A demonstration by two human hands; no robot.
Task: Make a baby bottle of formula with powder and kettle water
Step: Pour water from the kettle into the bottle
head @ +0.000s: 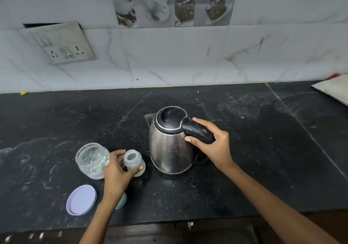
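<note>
My right grip (211, 142) clasps the kettle handle (199, 131), left grip (118, 170) steadying the open baby bottle (134, 162); I should pour slowly, spout (148, 119) over its narrow mouth.

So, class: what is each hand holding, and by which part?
Left hand holds the open bottle by its body; right hand holds the kettle by its handle.

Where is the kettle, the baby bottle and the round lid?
kettle (169, 149), head view, on its steel side.
baby bottle (131, 158), head view, on its open neck.
round lid (81, 199), head view, on its flat middle.
</note>
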